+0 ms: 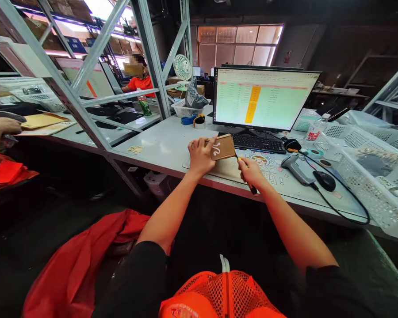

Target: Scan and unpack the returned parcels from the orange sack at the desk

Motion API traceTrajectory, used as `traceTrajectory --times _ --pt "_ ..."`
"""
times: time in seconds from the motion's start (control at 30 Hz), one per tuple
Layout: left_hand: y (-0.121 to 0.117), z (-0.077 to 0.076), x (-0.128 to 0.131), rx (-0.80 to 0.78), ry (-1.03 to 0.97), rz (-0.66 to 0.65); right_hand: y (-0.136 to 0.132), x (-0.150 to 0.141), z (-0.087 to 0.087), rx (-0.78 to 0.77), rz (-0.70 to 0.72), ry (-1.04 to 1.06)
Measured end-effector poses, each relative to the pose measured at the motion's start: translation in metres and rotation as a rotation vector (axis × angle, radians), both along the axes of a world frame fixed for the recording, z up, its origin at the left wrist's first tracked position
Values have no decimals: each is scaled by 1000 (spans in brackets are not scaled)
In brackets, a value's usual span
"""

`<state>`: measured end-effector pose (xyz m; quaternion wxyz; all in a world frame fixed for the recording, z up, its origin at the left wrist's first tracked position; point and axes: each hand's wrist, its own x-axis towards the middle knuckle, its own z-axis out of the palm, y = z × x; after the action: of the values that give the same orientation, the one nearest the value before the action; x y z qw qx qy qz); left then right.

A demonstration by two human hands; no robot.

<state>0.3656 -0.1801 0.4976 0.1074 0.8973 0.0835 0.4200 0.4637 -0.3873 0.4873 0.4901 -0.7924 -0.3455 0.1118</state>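
Note:
My left hand [201, 155] is closed on a small brown cardboard box [224, 148] with a white curly mark, tilted up above the desk's front edge. My right hand [250, 171] grips a slim utility knife [252, 189], its dark handle sticking out below the fist. The tool's thin front end is at the right edge of the box, seemingly touching it; the blade itself is too small to make out. Under both hands lies a printed desk mat [275, 170].
Behind the box are a keyboard [258, 142] and a monitor [265, 99]. To the right lie a barcode scanner [296, 168], a mouse [324, 180] with cable, a bottle [316, 128] and white baskets [368, 176]. Tape rolls [199, 121] sit left. A metal frame [93, 106] separates a co-worker's desk.

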Motion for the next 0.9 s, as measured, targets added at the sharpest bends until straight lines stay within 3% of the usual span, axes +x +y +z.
traceTrajectory --times 0.13,0.23,0.37,0.43,0.57,0.7,0.9 --pt "30 -5 -10 -103 -139 2 -27 -6 9 117 -14 39" --pt "65 -32 -18 -360 -244 -133 -50 9 24 226 1 47" --pt "91 -79 -15 -821 0 -463 -69 43 47 210 -27 135" --pt "92 -92 -7 -943 136 -562 -69 57 54 118 -79 181" --pt "84 -90 15 -980 119 -634 -49 74 60 -38 -165 245" --pt "84 -81 27 -1000 138 -680 -19 83 63 -98 -130 305" --pt "92 -94 31 -983 157 -676 -2 78 66 -70 -67 358"
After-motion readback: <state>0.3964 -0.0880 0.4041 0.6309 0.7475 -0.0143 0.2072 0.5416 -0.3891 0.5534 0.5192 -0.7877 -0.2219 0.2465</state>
